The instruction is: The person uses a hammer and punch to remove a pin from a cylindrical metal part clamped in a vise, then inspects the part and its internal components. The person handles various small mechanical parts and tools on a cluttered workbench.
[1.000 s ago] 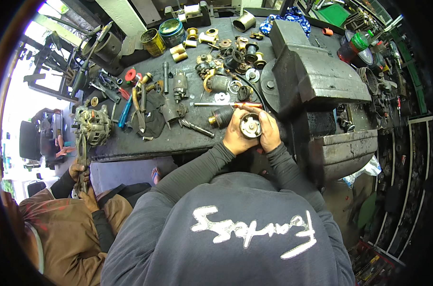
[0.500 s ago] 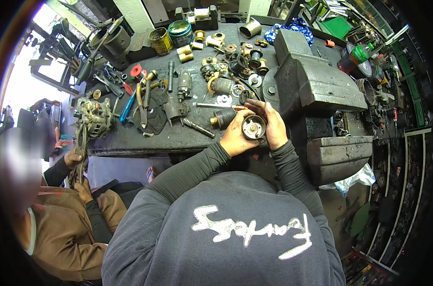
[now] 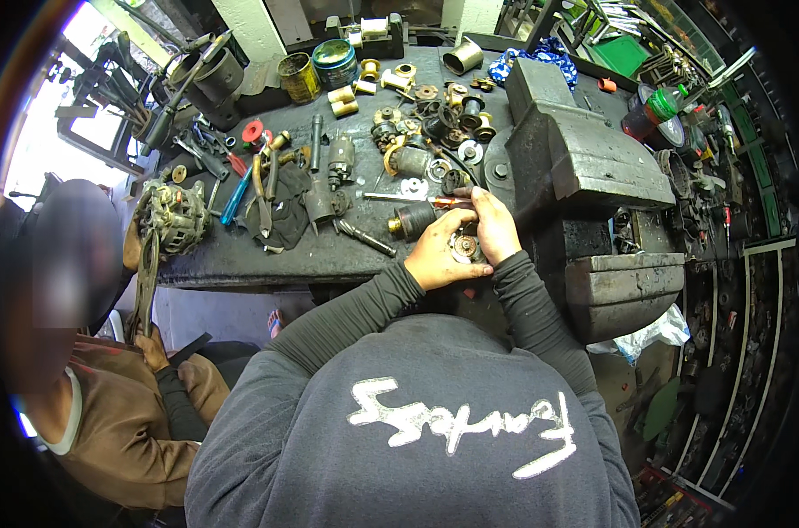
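Note:
My left hand (image 3: 436, 253) is closed round the near left side of a round metal motor housing (image 3: 463, 245), its thumb along the near rim. Copper-coloured parts show in the housing's open end. Cupped against the far right side, my right hand (image 3: 496, 230) covers part of the rim; its fingertips reach past it, close to an orange screwdriver handle (image 3: 448, 202). The undersides of both hands are hidden. Just left of them lies an armature (image 3: 412, 219) with a brass-coloured end. A toothed shaft (image 3: 365, 238) rests near the bench edge.
A big bench vise (image 3: 610, 167) stands close on my right. Spools, rings and motor parts crowd the dark bench (image 3: 276, 269). Pliers (image 3: 260, 198) and a blue-handled tool (image 3: 235, 201) lie left. A co-worker (image 3: 127, 396) sits at the left beside an alternator (image 3: 172, 217).
My right hand has shifted left over the housing's far rim, covering more of it, and the housing has tilted. The co-worker has leaned toward the bench, raising one hand behind the alternator.

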